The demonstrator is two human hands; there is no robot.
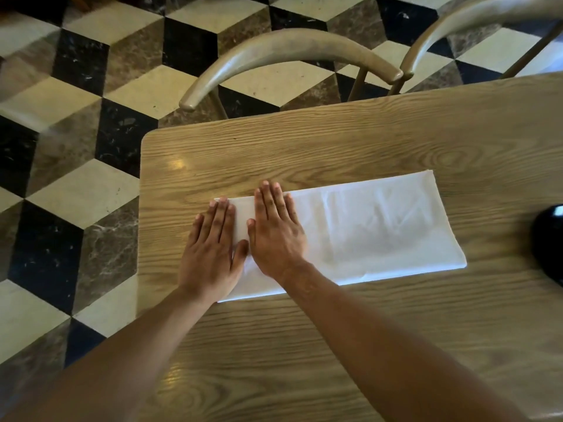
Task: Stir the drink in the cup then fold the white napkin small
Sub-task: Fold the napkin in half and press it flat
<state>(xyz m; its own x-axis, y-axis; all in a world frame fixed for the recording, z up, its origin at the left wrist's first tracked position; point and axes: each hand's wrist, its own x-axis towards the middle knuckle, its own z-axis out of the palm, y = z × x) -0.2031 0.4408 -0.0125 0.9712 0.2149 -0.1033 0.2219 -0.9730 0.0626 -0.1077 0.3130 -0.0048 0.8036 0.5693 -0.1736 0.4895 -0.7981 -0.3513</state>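
Observation:
The white napkin (371,229) lies on the wooden table (335,141) as a long folded strip running left to right. My left hand (213,242) lies flat on its left end, fingers straight and together. My right hand (275,229) presses flat on the napkin just to the right of the left one, thumbs nearly touching. A black rounded object (550,242), cut off by the right frame edge, stands right of the napkin; whether it is the cup cannot be told.
Two curved wooden chair backs (286,53) (475,22) stand at the table's far edge. The table's left edge and rounded corner (149,138) are near my left hand. Beyond lies a black, beige and brown tiled floor (76,117).

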